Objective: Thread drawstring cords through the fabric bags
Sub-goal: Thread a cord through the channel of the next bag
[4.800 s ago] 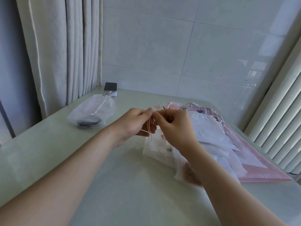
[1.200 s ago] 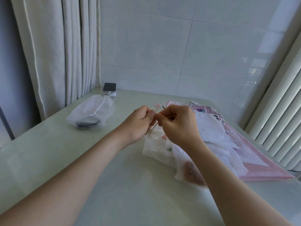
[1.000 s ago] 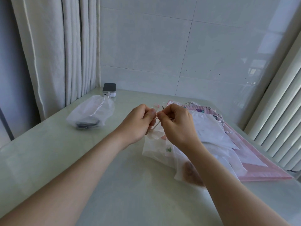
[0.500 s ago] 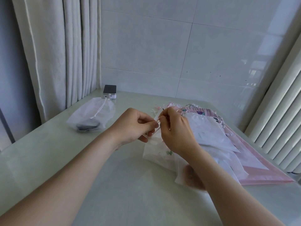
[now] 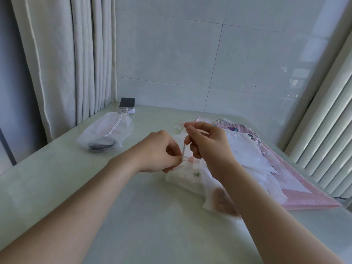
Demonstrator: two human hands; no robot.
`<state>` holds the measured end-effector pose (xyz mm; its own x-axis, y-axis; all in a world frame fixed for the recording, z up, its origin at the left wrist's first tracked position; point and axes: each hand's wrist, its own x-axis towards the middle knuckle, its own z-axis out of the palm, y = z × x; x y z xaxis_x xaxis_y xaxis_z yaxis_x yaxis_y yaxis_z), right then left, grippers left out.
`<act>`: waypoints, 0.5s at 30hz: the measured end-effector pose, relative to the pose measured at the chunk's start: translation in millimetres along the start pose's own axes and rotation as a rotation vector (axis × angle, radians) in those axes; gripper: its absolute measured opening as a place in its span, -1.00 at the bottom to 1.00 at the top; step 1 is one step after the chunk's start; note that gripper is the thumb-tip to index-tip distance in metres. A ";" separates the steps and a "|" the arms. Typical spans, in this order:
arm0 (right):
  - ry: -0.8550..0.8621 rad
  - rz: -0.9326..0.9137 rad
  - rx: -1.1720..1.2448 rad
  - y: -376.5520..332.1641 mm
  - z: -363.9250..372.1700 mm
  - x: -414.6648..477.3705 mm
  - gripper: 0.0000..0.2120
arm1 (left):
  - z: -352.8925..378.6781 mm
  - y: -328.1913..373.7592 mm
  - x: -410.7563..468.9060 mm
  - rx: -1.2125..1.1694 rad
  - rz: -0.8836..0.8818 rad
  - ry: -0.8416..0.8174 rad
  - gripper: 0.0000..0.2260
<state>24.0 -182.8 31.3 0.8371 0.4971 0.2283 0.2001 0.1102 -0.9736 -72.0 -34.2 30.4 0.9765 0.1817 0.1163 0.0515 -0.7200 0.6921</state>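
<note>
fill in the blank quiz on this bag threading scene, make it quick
The left hand and right hand pinch a thin ___ stretched between them.
The sheer bag near the curtain holds a ___ object.
The bag pile lies on a ___ sheet.
Missing: cord; dark; pink.

- left hand [image 5: 160, 151], right hand [image 5: 207, 143]: forearms cut off by bottom edge, 7 and 5 o'clock; fingertips curled under, mostly out of sight.
- cord [image 5: 184, 149]: short stretch shows between pinching hands; both ends hidden in fingers.
- bag [image 5: 182, 176], centre: mouth hidden behind hands; cord's path through hem not tellable.
- brown patch [image 5: 222, 201], 5 o'clock: veiled by fabric, part under right forearm; unidentifiable.
- pouch [image 5: 106, 130], 10 o'clock: dark contents [image 5: 102, 146] blurred through fabric.
- pile of bags [image 5: 247, 153], 3 o'clock: lower layers covered, count unclear.
- ribbed panel [image 5: 327, 149]: cut off by right edge.
</note>
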 end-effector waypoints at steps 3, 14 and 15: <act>0.073 -0.014 -0.002 3.3 2.0 2.2 -0.87 | 0.5 2.4 -1.9 -0.003 0.013 -0.014 -0.85; -0.028 -0.273 -0.127 3.8 -7.8 5.3 -0.55 | -0.8 -3.4 0.5 -0.202 0.016 -0.050 -0.80; -0.040 -0.306 -0.168 3.9 -8.5 5.8 -0.47 | -1.3 -3.8 0.7 -0.233 0.006 -0.046 -0.80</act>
<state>34.0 -186.8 28.9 0.7056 0.4962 0.5059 0.5224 0.1182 -0.8445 -71.7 -30.5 28.8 0.9854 0.1432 0.0921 0.0011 -0.5462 0.8377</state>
